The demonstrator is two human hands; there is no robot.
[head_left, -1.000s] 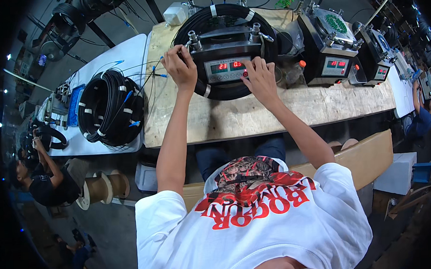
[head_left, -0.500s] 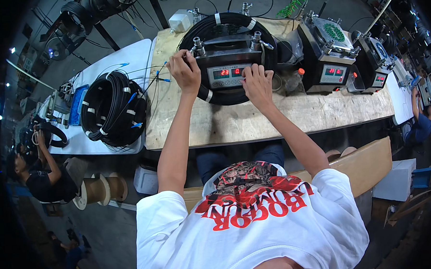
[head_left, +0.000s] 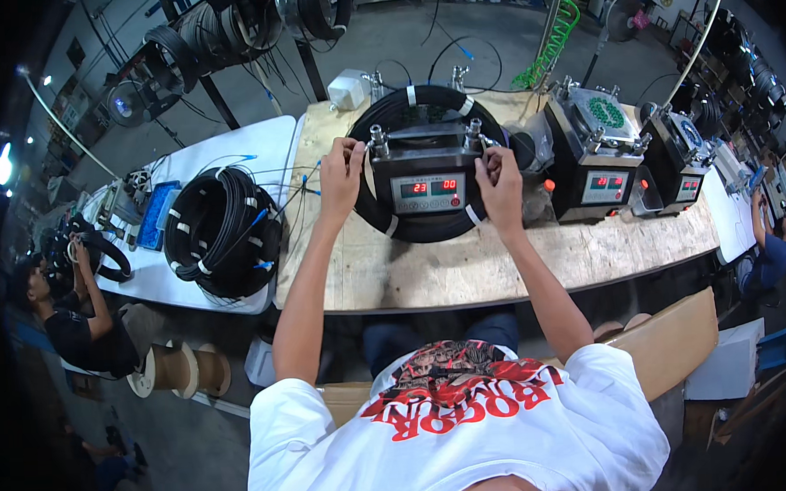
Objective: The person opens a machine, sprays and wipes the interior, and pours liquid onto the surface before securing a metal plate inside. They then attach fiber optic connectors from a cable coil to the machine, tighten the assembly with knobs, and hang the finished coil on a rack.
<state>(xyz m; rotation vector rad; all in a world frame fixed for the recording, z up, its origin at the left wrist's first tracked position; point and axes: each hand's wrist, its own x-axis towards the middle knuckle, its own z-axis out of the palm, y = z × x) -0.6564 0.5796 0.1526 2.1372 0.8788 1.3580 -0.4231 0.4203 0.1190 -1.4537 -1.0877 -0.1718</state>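
A black box-shaped machine (head_left: 427, 184) with a small red-digit display sits on the wooden workbench (head_left: 464, 269), inside a coil of black cable (head_left: 410, 232) bound with white tape. My left hand (head_left: 342, 179) grips the coil at the machine's left side, beside a metal knob. My right hand (head_left: 500, 184) holds the coil at the machine's right side, fingers curled over its edge.
Two similar machines (head_left: 595, 162) (head_left: 683, 149) stand to the right on the bench. A second black cable coil (head_left: 221, 231) lies on a white table at left. One person sits at far left (head_left: 62, 304), another at far right (head_left: 766, 247). Wooden spools (head_left: 183, 369) lie on the floor.
Both hands have moved from the machine's front up and outward to the coil's left and right sides. The view has shifted slightly.
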